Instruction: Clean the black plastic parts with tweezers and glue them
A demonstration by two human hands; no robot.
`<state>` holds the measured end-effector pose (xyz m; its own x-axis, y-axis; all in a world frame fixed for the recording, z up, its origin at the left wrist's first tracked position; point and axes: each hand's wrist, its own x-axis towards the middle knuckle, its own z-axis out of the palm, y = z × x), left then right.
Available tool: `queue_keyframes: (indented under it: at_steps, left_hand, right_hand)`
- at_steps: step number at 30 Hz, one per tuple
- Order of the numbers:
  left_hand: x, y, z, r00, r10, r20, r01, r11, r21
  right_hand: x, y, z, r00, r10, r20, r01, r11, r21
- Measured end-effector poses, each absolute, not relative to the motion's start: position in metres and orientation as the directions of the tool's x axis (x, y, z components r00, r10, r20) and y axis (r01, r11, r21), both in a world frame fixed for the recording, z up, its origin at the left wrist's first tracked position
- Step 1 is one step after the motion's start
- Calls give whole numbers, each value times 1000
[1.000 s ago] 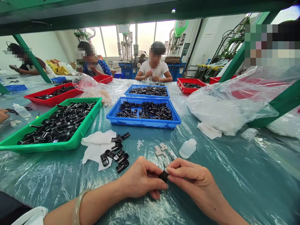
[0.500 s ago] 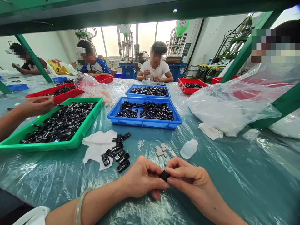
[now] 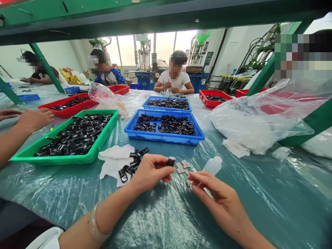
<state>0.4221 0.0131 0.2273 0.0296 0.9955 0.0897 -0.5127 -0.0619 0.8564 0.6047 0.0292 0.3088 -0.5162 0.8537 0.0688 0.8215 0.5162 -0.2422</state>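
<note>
My left hand (image 3: 153, 173) pinches a small black part (image 3: 171, 161) between thumb and fingers, its pale end facing up. To the right, my right hand (image 3: 215, 197) is apart from it, thumb and fingers separated, with nothing visible between them. Just beyond my right hand lie several small whitish-grey pieces (image 3: 182, 166) and a translucent bottle (image 3: 213, 165) on its side. Left of my left hand, several glossy black parts (image 3: 122, 175) rest on and beside a white cloth (image 3: 110, 166), some hidden behind the hand.
A green tray (image 3: 90, 158) and a blue tray (image 3: 166, 137) hold many black parts; a second blue tray (image 3: 167, 108) sits behind. Another person's hands (image 3: 35, 119) are at the left. Clear plastic bags (image 3: 254, 121) lie at right, near a green post (image 3: 269, 65).
My hands have separated. The left hand has risen slightly with the black part, while the right hand has let go and opened. The view has shifted a little.
</note>
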Motion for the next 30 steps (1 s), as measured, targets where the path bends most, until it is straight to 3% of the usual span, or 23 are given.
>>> queue_keyframes:
  at_steps: [2, 7, 15, 22, 28, 30]
  left_hand:
    - [412, 15, 225, -74, 993, 90, -533, -116, 838]
    - [399, 15, 222, -83, 995, 56, -588, -94, 803]
    - [398, 15, 216, -30, 996, 87, -655, -86, 751]
    - [401, 20, 214, 51, 994, 96, -733, -28, 679]
    - [407, 18, 215, 120, 988, 96, -759, 29, 650]
    - [410, 16, 215, 138, 986, 94, -751, 42, 659]
  right_hand:
    - [599, 27, 308, -531, 847, 11, 831, 524, -186]
    - [574, 26, 307, -506, 834, -220, 861, 504, -69]
    - [533, 67, 275, -479, 848, -228, 843, 517, 149]
    - [526, 86, 250, -510, 837, -199, 828, 540, 152]
    - [537, 69, 263, -496, 842, -213, 837, 529, 138]
    - [546, 58, 274, -426, 889, -169, 885, 448, 127]
